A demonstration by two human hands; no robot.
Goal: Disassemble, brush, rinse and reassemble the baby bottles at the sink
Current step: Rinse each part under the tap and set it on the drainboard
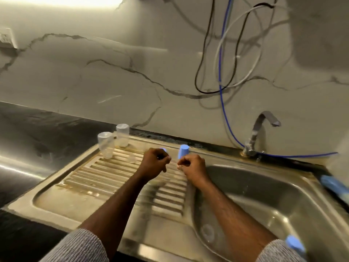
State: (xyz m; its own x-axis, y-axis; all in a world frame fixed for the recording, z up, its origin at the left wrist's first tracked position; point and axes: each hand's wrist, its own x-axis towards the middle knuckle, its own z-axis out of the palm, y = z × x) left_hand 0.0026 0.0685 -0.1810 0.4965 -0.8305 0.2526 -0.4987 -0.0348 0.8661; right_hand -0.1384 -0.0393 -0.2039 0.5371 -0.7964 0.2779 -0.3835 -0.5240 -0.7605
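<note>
**Over the drainboard: both hands curled beside the blue caps, bottle parts laid out**

Far left on the ribbed drainboard (pixel 117 178), two clear bottle bodies (pixel 106 144) stand mouth-down, just beside each other at the far edge. A small clear piece (pixel 132 158) sits to their right, too blurred to name.

Left hand (pixel 154 163) hangs over the drainboard middle, fingers curled, thumb and forefinger pinched close. A blue part (pixel 164 149) peeks out just behind the knuckles; cannot tell if the hand grips it or anything else.

Right hand (pixel 193 167) sits just right of it, fingers likewise curled, tips nearly meeting the left hand's. Whether it pinches something small is not visible. A blue cap (pixel 183 151) stands upright just beyond it on the far rim.

Right again: sink basin (pixel 273 195), with a clear round piece (pixel 207 231) lying near its near-left wall. Tap (pixel 260 129) at the far wall, no water seen running. Blue-handled object (pixel 334 186) on the right rim, likely the brush; another blue piece (pixel 294 242) near the right sleeve.

Judgement: parts apart and draining, so probably late rinse or start of reassembly. Next move would need a bottle body turned upright and a matching cap picked up.
</note>
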